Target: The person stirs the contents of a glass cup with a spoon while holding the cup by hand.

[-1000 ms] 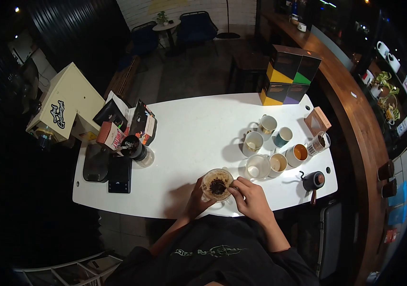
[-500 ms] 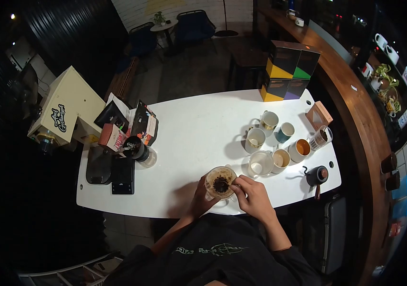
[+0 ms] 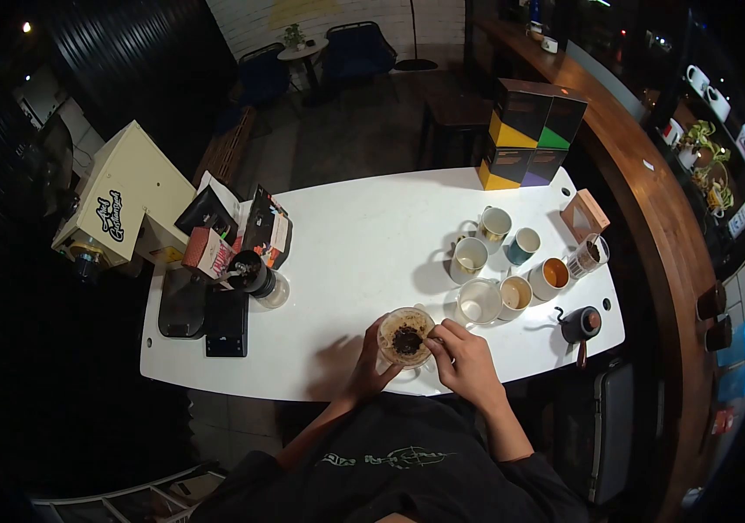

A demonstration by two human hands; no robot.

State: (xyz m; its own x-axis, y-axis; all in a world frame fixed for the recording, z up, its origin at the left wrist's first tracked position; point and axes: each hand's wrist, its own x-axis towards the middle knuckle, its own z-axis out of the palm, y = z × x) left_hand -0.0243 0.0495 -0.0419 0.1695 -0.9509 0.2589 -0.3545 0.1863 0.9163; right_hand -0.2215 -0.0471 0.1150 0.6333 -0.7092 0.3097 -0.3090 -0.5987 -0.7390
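Near the front edge of the white table, my left hand [image 3: 369, 370] wraps round the side of a coffee dripper [image 3: 385, 356]. Inside it sits a stained paper coffee filter [image 3: 394, 324] with dark wet coffee grounds [image 3: 406, 341] at the bottom. My right hand [image 3: 464, 359] is closed in a pinch at the filter's right edge, fingertips touching it; whether a small utensil is also between the fingers is hidden. A clear glass vessel [image 3: 479, 301] stands just beyond my right hand, beside a mug with light brown residue [image 3: 515, 295].
More cups, including an orange-lined cup [image 3: 555, 273], stand on the right of the table [image 3: 346, 253]. A gooseneck kettle [image 3: 581, 325] is at the right front. Coffee boxes [image 3: 534, 131] are stacked at the back. A hand grinder [image 3: 255, 274], black scale [image 3: 227, 324] and cream machine [image 3: 124, 196] are left.
The whole view has shifted very slightly. Both hands stay at the dripper and filter, with almost no visible movement.
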